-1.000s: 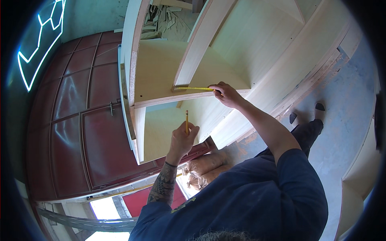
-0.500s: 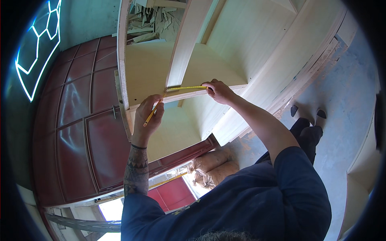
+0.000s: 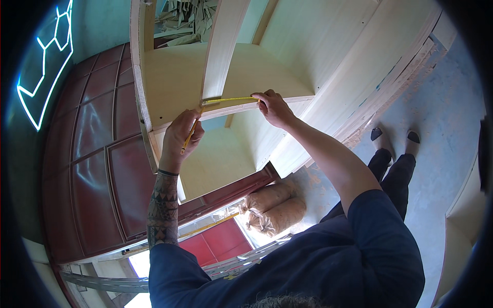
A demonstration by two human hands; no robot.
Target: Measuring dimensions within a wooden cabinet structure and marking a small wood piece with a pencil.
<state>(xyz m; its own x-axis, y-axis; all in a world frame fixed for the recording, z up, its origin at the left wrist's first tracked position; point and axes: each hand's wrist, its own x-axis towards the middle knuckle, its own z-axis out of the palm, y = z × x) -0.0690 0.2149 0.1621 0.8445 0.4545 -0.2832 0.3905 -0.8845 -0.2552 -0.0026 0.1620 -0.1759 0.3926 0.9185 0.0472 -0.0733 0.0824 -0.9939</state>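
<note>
A yellow tape measure [image 3: 233,99] is stretched along the front edge of a pale wooden shelf [image 3: 174,77], from the foot of an upright divider [image 3: 222,56] toward the right. My right hand [image 3: 276,110] is closed on the tape's right part at the shelf edge; whatever lies inside the fist is hidden. My left hand [image 3: 179,134] is closed around a yellow pencil [image 3: 188,137] at the front edge, left of the divider. The pencil's upper end reaches up beside the tape's left end; fingers partly cover its middle.
The open cabinet has a left side panel [image 3: 137,66] and a broad panel [image 3: 334,56] to the right. Beyond it lie scrap wood strips [image 3: 187,18]. Dark red metal doors [image 3: 102,169] stand at left, tied sacks [image 3: 277,205] below, and a ladder [image 3: 102,281] at lower left.
The view has shifted, so the cabinet and both hands appear further left. My hands keep nearly the same places on the shelf edge, still holding the pencil and tape.
</note>
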